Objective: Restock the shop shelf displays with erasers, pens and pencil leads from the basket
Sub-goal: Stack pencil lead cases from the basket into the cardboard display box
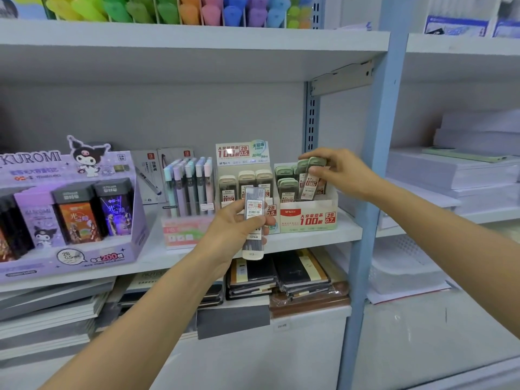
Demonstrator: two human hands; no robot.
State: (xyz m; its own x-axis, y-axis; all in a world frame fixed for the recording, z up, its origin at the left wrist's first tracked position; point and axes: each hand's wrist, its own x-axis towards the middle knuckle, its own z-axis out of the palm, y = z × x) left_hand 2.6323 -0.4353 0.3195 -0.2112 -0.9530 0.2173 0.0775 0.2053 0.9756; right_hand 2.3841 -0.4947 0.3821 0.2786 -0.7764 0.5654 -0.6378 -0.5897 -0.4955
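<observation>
My left hand (237, 225) grips a clear pencil lead case (254, 220) with a cream cap, held upside down in front of the shelf edge. My right hand (336, 171) pinches a green-capped 0.7 lead case (311, 181) over the right-hand lead display box (309, 216) marked 2B 0.7, which holds several green-capped cases. To its left, the 2B 0.5 display box (243, 175) holds three cream-capped cases. The basket is out of view.
A pastel pencil display (188, 190) stands left of the lead boxes, and a purple Kuromi lead display (67, 212) sits further left. Notebooks (281, 275) are stacked on the shelf below. A blue upright post (374, 164) borders the shelf; paper reams (453, 170) lie beyond it.
</observation>
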